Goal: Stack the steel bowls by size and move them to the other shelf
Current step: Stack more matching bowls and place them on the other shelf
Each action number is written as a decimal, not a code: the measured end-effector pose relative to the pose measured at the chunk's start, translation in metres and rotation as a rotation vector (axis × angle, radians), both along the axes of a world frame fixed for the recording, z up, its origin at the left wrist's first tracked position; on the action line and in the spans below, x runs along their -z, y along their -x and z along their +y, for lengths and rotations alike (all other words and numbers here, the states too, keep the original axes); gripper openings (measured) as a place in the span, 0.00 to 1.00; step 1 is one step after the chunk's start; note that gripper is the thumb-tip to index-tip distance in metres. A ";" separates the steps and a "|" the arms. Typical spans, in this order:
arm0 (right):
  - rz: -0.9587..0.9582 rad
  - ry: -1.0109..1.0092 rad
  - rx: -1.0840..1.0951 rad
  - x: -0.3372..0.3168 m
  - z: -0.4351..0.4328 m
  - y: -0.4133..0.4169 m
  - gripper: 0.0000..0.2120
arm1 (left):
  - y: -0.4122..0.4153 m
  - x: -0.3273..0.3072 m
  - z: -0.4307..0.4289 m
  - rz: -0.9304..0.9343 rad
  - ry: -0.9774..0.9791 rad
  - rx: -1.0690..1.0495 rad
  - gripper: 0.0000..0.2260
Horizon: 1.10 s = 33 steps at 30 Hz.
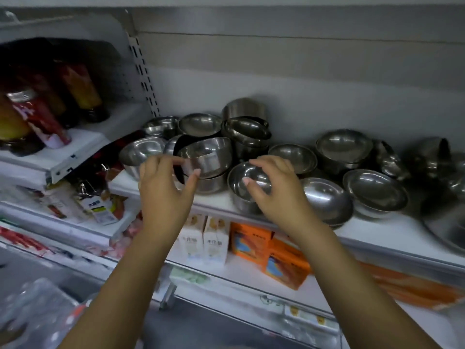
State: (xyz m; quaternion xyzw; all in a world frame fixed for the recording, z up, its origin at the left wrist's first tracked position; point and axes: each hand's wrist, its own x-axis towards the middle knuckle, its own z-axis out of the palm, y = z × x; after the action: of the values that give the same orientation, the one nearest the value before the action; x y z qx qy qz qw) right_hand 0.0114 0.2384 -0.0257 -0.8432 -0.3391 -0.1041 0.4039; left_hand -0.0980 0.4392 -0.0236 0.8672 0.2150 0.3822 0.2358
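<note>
Both forearms are bare from the bottom edge of the view up to the wrists, with no sleeves covering them. The left hand (166, 182) and the right hand (274, 187) are bare too. The fingernails are short, and those facing the camera look pale.

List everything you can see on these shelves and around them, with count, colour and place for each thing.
steel bowls: over a dozen, silver, loose and partly nested across the white shelf
tilted bowl: one, silver, leaning on another bowl, centre front
small bowl: one, silver, front edge
orange boxes: at least two, lower shelf
white cartons: two, lower shelf, left of the orange boxes
red packets: several, red and yellow, left shelf
left hand: open, fingertips at the tilted bowl's rim
right hand: open, over the small bowl
</note>
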 end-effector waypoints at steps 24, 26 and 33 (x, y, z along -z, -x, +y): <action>0.055 -0.052 0.009 -0.040 0.033 -0.010 0.08 | -0.005 0.043 0.042 -0.030 -0.104 0.255 0.13; 0.041 -0.090 0.036 -0.035 0.019 -0.006 0.08 | -0.012 0.043 0.040 0.006 -0.178 0.273 0.16; 0.003 -0.096 0.119 -0.018 -0.008 0.009 0.13 | -0.031 0.052 0.043 0.093 -0.342 0.290 0.10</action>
State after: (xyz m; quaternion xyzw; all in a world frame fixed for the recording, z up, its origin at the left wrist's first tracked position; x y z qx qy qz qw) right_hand 0.0027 0.2308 -0.0076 -0.8417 -0.2822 -0.1428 0.4377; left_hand -0.0672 0.4823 -0.0754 0.9331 0.0310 0.3347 0.1274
